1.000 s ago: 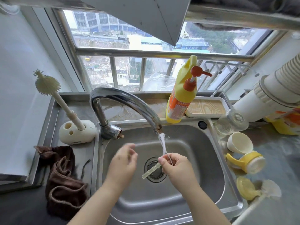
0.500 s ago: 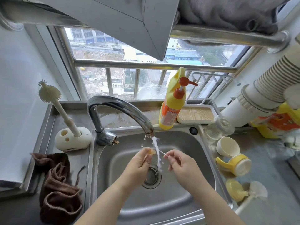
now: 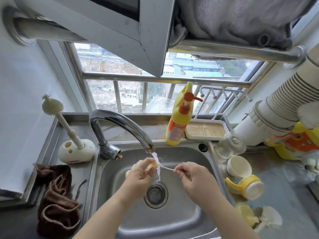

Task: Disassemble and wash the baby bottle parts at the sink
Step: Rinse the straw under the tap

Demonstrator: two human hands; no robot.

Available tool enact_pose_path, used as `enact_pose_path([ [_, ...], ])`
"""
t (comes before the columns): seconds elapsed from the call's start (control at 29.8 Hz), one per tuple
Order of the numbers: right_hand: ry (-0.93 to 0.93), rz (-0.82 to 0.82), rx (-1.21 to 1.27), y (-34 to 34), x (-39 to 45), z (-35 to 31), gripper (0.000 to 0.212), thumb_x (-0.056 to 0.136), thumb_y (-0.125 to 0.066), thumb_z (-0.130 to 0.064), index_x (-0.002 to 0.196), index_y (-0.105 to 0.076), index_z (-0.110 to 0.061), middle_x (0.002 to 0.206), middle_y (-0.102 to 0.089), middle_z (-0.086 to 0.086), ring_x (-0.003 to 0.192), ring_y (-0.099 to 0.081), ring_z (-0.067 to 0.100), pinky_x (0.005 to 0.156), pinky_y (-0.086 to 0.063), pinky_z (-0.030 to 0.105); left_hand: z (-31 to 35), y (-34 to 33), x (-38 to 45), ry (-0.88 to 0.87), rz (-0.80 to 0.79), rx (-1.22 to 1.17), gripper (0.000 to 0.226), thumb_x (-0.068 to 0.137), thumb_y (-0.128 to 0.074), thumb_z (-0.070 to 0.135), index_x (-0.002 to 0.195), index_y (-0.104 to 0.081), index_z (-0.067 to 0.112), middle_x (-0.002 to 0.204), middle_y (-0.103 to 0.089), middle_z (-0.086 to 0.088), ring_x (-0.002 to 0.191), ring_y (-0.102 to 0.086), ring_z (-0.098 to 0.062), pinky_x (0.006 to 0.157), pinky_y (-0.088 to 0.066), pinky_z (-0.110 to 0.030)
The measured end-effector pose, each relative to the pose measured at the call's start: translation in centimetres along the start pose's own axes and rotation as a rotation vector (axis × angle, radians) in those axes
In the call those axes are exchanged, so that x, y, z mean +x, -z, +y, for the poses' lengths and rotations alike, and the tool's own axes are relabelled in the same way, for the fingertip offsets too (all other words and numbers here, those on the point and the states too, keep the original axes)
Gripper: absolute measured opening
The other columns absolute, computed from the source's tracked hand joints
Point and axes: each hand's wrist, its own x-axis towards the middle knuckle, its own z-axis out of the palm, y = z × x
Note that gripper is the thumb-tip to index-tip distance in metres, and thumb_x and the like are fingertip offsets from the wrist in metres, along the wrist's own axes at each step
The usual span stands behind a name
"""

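left hand (image 3: 138, 175): I'm gripping a small yellow part (image 3: 154, 164) under the tap
right hand (image 3: 189, 173): pinching the thin brush (image 3: 166, 168), lying sideways, tip toward that part

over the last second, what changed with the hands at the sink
The left hand came in and now pinches a small yellowish piece; the right hand shifted right, drawing a thin brush out through the stream. The tap kept running.
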Motion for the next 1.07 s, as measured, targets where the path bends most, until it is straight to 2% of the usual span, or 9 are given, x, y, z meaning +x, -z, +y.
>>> enact_pose_path([
  [0.1,0.036,-0.032,-0.091,0.8,0.5,-0.4,0.018,0.094,-0.049,-0.026,0.098,-0.066,-0.03,0.078,-0.053,-0.017,0.075,-0.05,0.001,0.061,-0.034,0.012,0.6,0.5,0.2,-0.042,-0.001,0.159,0.023,0.079,-0.037,0.047,0.086,-0.039,0.069,0.083,-0.052,0.012,0.089,-0.048,-0.001,0.095,-0.031,-0.035],
  [0.2,0.1,-0.081,-0.253,1.9,1.4,-0.4,0.021,0.094,-0.045,-0.023,0.099,-0.065,-0.028,0.091,-0.059,-0.009,0.09,-0.053,0.01,0.069,-0.043,0.024,0.6,1.1,0.5,-0.099,-0.042,0.431,0.028,0.078,-0.025,0.055,0.105,-0.033,0.053,0.079,-0.042,0.016,0.084,-0.035,0.008,0.079,-0.017,-0.028],
  [0.3,0.152,-0.128,-0.306,1.8,2.7,-1.2,0.023,0.091,-0.045,-0.014,0.098,-0.065,-0.023,0.096,-0.06,-0.006,0.093,-0.053,0.015,0.072,-0.044,0.027,0.4,1.1,0.7,-0.101,-0.083,0.561,0.051,0.076,-0.014,0.06,0.106,-0.053,0.043,0.086,-0.045,0.017,0.09,-0.038,0.0,0.075,-0.014,-0.028],
  [0.44,0.165,-0.193,-0.233,1.7,4.5,-1.8,0.017,0.094,-0.048,-0.019,0.097,-0.064,-0.012,0.097,-0.062,0.003,0.089,-0.055,0.019,0.077,-0.044,0.03,1.1,1.1,0.8,-0.061,-0.055,0.388,0.031,0.085,-0.028,0.044,0.102,-0.052,0.033,0.086,-0.053,0.008,0.088,-0.045,-0.005,0.076,-0.02,-0.026],
  [0.54,0.183,-0.154,-0.227,1.6,5.0,-1.8,0.019,0.094,-0.05,-0.03,0.098,-0.065,-0.018,0.098,-0.064,-0.002,0.092,-0.057,0.018,0.071,-0.04,0.027,1.7,1.1,0.4,-0.079,-0.055,0.291,0.019,0.097,-0.039,0.032,0.087,-0.053,0.024,0.067,-0.049,0.011,0.071,-0.044,0.002,0.072,-0.026,-0.01],
  [0.71,0.134,-0.116,-0.228,0.6,5.0,-2.0,0.017,0.09,-0.054,-0.04,0.091,-0.065,-0.027,0.09,-0.065,-0.008,0.085,-0.057,0.014,0.067,-0.041,0.027,1.7,0.8,0.5,-0.067,-0.046,0.338,0.025,0.091,-0.032,0.038,0.069,-0.042,0.042,0.066,-0.041,0.009,0.066,-0.041,-0.001,0.072,-0.03,-0.03],
  [0.81,0.139,-0.229,-0.128,-0.4,4.9,-2.2,0.013,0.091,-0.053,-0.026,0.089,-0.064,-0.019,0.082,-0.059,-0.008,0.08,-0.055,0.015,0.073,-0.048,0.032,1.7,1.2,0.6,-0.058,-0.054,0.344,0.02,0.097,-0.042,0.02,0.083,-0.046,0.034,0.07,-0.048,0.012,0.072,-0.044,-0.01,0.075,-0.035,-0.031],
  [0.91,0.089,-0.206,-0.04,-0.6,5.1,-1.8,0.012,0.089,-0.057,-0.024,0.083,-0.066,-0.019,0.076,-0.062,-0.007,0.075,-0.058,0.013,0.073,-0.051,0.036,1.1,1.4,0.4,-0.065,-0.113,0.328,0.007,0.097,-0.042,0.026,0.103,-0.045,0.025,0.076,-0.058,0.008,0.075,-0.053,-0.02,0.069,-0.041,-0.032],
  [1.07,0.16,-0.228,-0.115,-0.6,4.7,-2.0,0.012,0.09,-0.052,-0.027,0.088,-0.065,-0.025,0.083,-0.062,-0.01,0.076,-0.05,0.008,0.069,-0.045,0.027,0.5,1.3,0.5,-0.043,-0.143,0.314,0.037,0.098,-0.03,0.041,0.098,-0.056,0.015,0.081,-0.048,0.012,0.089,-0.051,-0.015,0.073,-0.032,-0.022],
])
